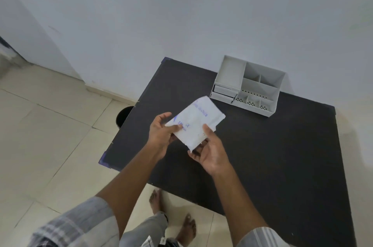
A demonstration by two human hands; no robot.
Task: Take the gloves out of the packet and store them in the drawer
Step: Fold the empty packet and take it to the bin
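A flat white glove packet [198, 117] with blue print is held above the black table [262, 156], tilted with its far end toward the organiser. My left hand [161, 133] grips its near left edge. My right hand [211, 151] holds its near right corner from below, thumb on top. No gloves show outside the packet. A white desk organiser [247, 85] stands at the table's far side; its small drawers [223, 91] sit at the lower left front and look shut.
The organiser's open compartments look empty. A white wall runs right behind the table. A dark round bin [123, 115] stands on the tiled floor by the table's left edge. My bare feet are on the floor below the near edge.
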